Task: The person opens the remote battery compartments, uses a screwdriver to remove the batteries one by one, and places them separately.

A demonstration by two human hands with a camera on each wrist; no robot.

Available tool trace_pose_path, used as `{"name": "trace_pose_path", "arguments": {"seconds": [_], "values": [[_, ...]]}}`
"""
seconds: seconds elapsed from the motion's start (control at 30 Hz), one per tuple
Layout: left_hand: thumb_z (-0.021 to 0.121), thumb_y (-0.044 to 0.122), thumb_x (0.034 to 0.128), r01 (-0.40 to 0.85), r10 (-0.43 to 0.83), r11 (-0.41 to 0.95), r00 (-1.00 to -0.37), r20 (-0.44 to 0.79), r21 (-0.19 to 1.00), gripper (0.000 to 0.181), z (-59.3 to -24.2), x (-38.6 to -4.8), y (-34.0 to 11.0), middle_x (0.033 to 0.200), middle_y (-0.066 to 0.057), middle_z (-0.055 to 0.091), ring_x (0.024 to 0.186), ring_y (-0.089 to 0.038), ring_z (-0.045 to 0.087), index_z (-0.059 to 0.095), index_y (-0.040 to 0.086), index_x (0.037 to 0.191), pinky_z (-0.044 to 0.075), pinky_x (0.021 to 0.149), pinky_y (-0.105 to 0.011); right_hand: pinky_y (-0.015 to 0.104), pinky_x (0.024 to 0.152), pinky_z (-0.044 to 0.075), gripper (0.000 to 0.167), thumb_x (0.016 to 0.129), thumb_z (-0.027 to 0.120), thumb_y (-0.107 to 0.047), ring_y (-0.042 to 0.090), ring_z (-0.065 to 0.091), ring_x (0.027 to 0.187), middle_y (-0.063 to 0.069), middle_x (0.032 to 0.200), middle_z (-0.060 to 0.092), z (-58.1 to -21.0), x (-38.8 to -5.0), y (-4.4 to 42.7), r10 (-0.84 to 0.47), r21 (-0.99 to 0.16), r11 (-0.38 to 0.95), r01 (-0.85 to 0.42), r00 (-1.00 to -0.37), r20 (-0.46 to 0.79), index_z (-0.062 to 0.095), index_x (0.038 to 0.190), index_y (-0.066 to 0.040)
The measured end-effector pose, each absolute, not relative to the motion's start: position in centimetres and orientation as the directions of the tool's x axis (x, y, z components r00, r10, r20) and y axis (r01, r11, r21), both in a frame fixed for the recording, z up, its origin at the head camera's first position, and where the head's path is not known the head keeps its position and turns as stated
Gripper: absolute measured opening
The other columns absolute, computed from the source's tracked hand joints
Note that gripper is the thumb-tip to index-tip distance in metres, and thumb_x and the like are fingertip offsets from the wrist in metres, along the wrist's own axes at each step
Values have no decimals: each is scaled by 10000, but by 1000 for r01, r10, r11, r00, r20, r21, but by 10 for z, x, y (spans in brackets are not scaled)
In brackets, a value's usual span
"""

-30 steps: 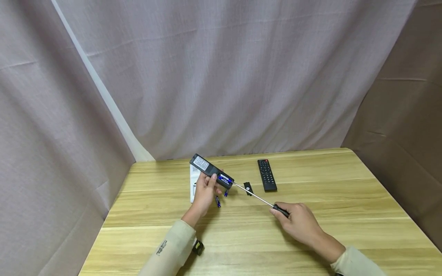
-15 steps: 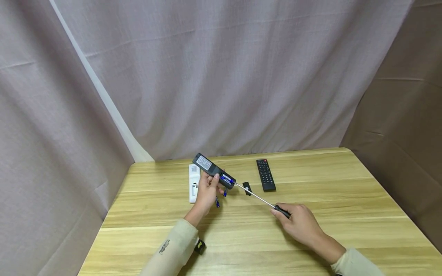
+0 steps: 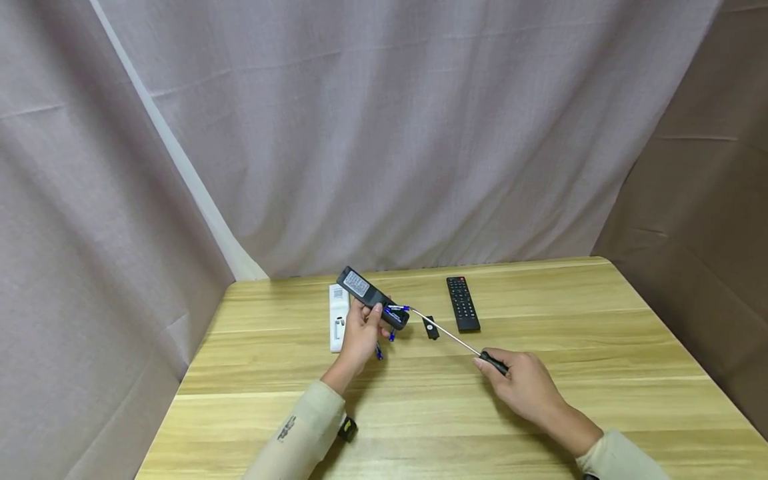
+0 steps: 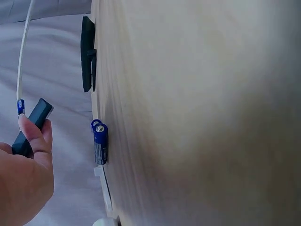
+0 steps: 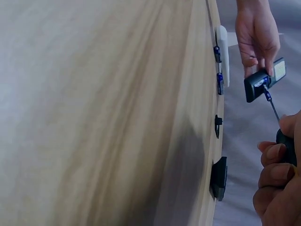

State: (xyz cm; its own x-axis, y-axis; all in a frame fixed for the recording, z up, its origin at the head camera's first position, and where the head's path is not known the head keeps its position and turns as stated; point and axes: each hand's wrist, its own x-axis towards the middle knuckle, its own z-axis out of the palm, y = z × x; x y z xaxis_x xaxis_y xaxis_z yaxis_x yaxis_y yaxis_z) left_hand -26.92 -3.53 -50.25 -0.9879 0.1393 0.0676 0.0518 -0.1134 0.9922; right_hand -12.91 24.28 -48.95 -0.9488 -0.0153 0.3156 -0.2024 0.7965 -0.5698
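My left hand (image 3: 361, 337) grips a black remote control (image 3: 375, 299) above the table, its back with a pale label turned up and its battery bay uncovered. In my right hand (image 3: 531, 387) is the dark handle of a screwdriver (image 3: 447, 333), whose thin metal shaft points to the bay. At the shaft's tip a blue battery (image 5: 267, 94) sticks up out of the bay at one end. Another blue battery appears to lie in the bay beside it. The thumb of my left hand lies next to the bay, and its other fingers are partly hidden under the remote.
A white remote (image 3: 338, 320) lies behind my left hand. Two loose blue batteries (image 4: 100, 143) rest on the table under the held remote. Right of them are a small black battery cover (image 3: 431, 327) and a second black remote (image 3: 463, 304), buttons up. Curtains (image 3: 420, 133) hang behind the table.
The battery at the screwdriver's tip has risen at one end out of the bay, where it lay flat before. The tip has moved slightly up with it. My left hand has shifted slightly right.
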Motion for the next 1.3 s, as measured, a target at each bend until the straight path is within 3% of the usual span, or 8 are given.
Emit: {"name": "trace_pose_path", "arguments": {"seconds": [0.1,0.27,0.5,0.77,0.97,1.3], "values": [[488,113,1135,51,140,-102,-988,65,993,298,-503,-270,-34,1335,-280,705,759,-151,643,495,-13,1405,596,618,-200,190,491,336,161,1010,755,-288,-22,348,531,-163,573,396,-489,-130,244,-16,-572,797,-194,-953,301,773,885,-188],[489,112,1135,64,159,-84,-984,76,994,295,-504,-271,-32,1330,-290,706,766,-166,652,501,-22,1397,619,624,-229,196,491,349,174,1005,759,-309,-1,364,533,-133,580,447,-493,-131,246,-8,-584,799,-142,-974,226,843,1021,-158],[507,66,1117,83,174,-54,-980,92,995,252,-503,-270,-27,1237,-314,726,727,-207,662,508,-35,1348,684,675,-427,203,528,375,187,1015,745,-339,38,462,601,-83,655,553,-495,-131,247,-5,-592,800,-99,-987,158,844,1071,-192],[504,65,1115,63,162,-18,-985,65,998,262,-503,-272,-26,1279,-309,723,836,-295,735,508,-30,1360,699,711,-408,221,494,344,235,1017,735,-377,47,420,571,-66,655,540,-496,-129,252,2,-583,809,-73,-992,128,839,1116,-190],[513,79,1116,30,144,-7,-989,31,1000,283,-503,-272,-26,1295,-292,725,860,-242,750,510,-15,1383,705,758,-438,226,483,339,214,1017,733,-375,60,395,546,-61,657,539,-497,-130,254,4,-571,819,-60,-994,109,840,1076,-200],[515,86,1119,44,154,1,-987,43,999,269,-502,-271,-27,1249,-306,733,896,-299,771,506,-24,1363,707,783,-456,216,518,369,228,1022,726,-366,66,495,615,-84,671,602,-500,-133,256,7,-557,828,-57,-994,112,840,1097,-183]]}}
